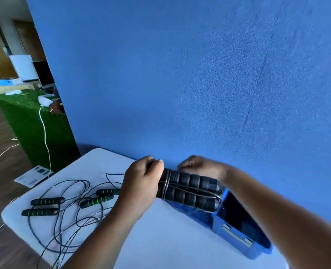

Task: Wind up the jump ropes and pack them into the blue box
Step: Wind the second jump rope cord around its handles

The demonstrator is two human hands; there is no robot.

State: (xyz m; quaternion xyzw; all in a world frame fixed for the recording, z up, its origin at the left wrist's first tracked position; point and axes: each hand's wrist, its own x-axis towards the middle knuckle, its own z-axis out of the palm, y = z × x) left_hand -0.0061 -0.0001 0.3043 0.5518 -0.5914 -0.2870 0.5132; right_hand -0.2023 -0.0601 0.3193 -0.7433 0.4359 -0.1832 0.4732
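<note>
Handles (190,189) gripped in left hand (139,187); right hand (201,167) curled, blurred, just behind

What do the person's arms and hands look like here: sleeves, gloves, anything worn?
Nothing worn shows. The left hand and right hand are bare: no gloves, rings or markers. The left forearm and right forearm are bare to the frame edge, no sleeve, watch or band. The right hand is motion-blurred, so small items there cannot be ruled out.

Six handles (48,201), perhaps three ropes (167,184) — one box (230,244)
</note>
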